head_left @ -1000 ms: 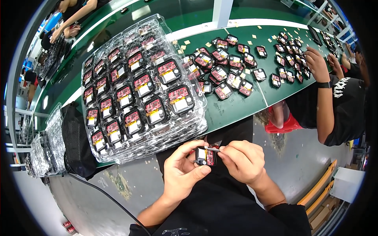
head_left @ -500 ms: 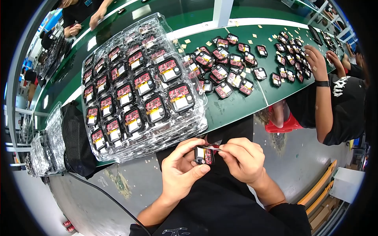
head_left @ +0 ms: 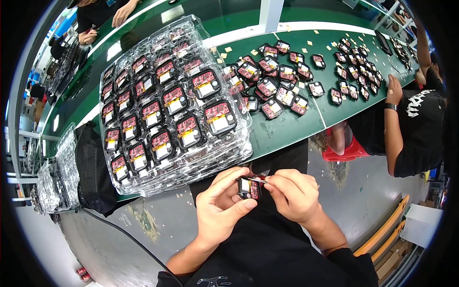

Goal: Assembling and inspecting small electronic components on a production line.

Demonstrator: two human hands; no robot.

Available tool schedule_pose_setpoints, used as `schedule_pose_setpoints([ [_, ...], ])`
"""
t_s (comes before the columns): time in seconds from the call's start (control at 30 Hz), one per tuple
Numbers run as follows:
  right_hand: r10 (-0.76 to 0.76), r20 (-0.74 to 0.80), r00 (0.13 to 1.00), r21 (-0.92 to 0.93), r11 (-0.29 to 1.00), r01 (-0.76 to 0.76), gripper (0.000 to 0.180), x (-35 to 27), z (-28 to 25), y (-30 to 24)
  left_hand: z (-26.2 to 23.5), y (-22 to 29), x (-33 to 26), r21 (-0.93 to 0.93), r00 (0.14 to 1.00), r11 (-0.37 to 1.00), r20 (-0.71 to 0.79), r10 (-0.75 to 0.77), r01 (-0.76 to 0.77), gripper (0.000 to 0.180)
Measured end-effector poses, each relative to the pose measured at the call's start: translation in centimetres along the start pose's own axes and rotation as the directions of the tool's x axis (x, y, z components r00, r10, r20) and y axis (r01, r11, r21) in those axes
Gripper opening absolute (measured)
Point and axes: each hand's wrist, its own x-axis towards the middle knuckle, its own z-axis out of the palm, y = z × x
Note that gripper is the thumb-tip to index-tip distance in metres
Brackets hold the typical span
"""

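Note:
My left hand [head_left: 221, 208] is closed around a small black device housing [head_left: 249, 188], fingers behind it and thumb along its lower edge. A red circuit board, a pale block and a yellow strip show inside the housing. Pinched between the fingers of my right hand [head_left: 295, 195] is a thin metal tool, apparently tweezers [head_left: 259, 180]. Its tip lies at the upper edge of the housing; the exact contact is too small to make out. Both hands are in front of my body, just off the near edge of the green bench [head_left: 275, 138].
Stacked clear plastic trays [head_left: 210, 167] filled with similar housings stand left on the bench. Loose housings [head_left: 287, 72] lie piled to their right. A black mesh bag [head_left: 94, 167] hangs at the left. A co-worker [head_left: 420, 124] sits right, beside a red stool [head_left: 351, 147].
My hands stay almost in place, with the housing shifted and tilted very slightly. The co-worker at right has drawn a hand back from the housings. Across the bench, another person's hand has shifted.

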Motion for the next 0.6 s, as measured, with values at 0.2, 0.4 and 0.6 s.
schedule_pose_setpoints([
  [0.2,0.003,-0.059,0.998,0.031,1.0,-0.001,0.016,0.0,0.1,0.1,-0.1,0.5,-0.1,0.054,0.999,0.998,0.035,0.029,-0.031,0.061],
  [0.4,-0.023,-0.041,0.999,0.036,0.999,0.024,0.016,0.0,-0.2,0.4,0.4,0.6,-0.2,0.059,0.999,0.998,-0.035,-0.012,0.014,0.064],
  [0.6,-0.024,-0.112,0.993,-0.011,1.0,0.023,0.015,-0.4,0.4,-0.3,0.7,0.5,-0.4,0.042,0.999,0.999,0.032,0.018,-0.019,0.061],
])
